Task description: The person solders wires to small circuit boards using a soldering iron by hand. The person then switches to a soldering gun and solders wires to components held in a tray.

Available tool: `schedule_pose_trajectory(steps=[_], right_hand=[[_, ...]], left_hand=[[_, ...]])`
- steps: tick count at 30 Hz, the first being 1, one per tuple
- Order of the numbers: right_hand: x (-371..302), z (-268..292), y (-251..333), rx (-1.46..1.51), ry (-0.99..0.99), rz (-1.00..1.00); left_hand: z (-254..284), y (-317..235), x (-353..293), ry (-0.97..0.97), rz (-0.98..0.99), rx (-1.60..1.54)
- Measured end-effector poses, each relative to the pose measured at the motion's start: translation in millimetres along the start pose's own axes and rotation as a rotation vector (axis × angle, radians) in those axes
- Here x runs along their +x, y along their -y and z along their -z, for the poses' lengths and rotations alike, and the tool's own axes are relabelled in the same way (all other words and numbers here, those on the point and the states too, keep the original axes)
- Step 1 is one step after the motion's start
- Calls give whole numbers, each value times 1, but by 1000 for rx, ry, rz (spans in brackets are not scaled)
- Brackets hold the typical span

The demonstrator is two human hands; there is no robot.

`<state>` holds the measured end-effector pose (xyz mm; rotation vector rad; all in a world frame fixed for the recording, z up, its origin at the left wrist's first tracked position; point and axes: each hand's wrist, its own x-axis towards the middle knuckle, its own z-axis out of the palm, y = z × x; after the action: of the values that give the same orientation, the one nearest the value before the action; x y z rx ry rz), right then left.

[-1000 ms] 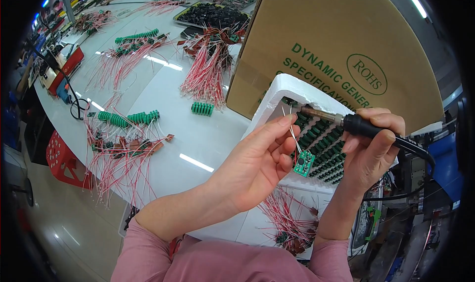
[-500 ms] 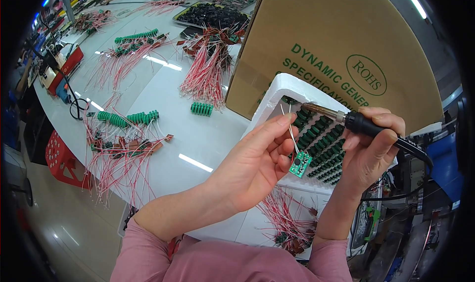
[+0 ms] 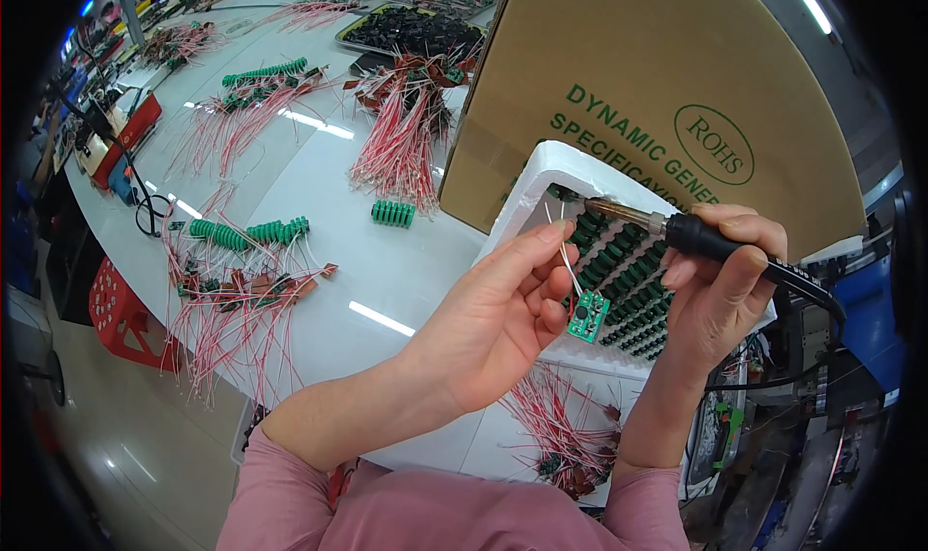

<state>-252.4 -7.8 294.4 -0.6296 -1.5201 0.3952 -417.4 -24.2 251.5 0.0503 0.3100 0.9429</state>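
Left hand (image 3: 530,298) pinches white wires (image 3: 566,253), seemingly joined already to a green board (image 3: 588,317) above the foam tray (image 3: 556,159) by the right edge of the counter (image 3: 358,271); upper ends look unattached. Right hand (image 3: 720,285) clasps a soldering iron (image 3: 710,242).

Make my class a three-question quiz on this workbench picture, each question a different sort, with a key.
1. What does the right hand hold?
2. True or false: the red stool stands to the right of the foam tray.
3. Choose one. The green circuit board hangs by white wires from: A) the right hand; B) the left hand; C) the cardboard box.

Key:
1. A soldering iron.
2. False; the red stool is left of the foam tray.
3. B, the left hand.
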Motion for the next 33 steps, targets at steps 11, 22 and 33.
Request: schedule_pose_trajectory(steps=[11,22,33], right_hand=[[1,1,0,7,6,-20],[3,3,0,39,-1,-35],[5,3,2,46,-41,-54]], left_hand=[[0,0,-1,8,-7,-6],[-2,1,3,7,-15,-4],[-5,2,3,-11,-14,17]])
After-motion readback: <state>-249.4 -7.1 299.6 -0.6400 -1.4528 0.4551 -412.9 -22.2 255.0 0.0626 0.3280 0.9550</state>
